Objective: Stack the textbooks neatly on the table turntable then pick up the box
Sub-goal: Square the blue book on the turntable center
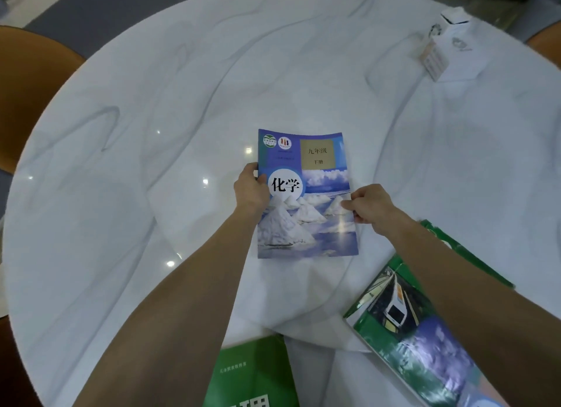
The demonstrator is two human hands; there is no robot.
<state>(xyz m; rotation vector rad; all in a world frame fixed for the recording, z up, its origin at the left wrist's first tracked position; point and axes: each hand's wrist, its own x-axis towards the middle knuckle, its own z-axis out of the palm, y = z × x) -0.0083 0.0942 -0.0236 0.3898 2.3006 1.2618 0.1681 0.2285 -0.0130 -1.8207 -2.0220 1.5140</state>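
Observation:
A blue chemistry textbook (pixel 306 200) with white salt mounds on its cover lies at the middle of the round white marble turntable (pixel 188 109). My left hand (pixel 251 188) grips its left edge and my right hand (pixel 368 208) pinches its right edge. A green textbook (pixel 255 373) lies at the near edge, between my arms. A green book with a train picture (pixel 403 321) lies at the near right, partly under my right arm, and another green book (pixel 464 249) shows beyond the arm. A white box (pixel 449 39) stands at the far right.
An orange-brown chair (pixel 27 88) stands at the table's left edge. Another orange seat (pixel 546 45) shows at the far right. Grey floor lies beyond the far-left rim.

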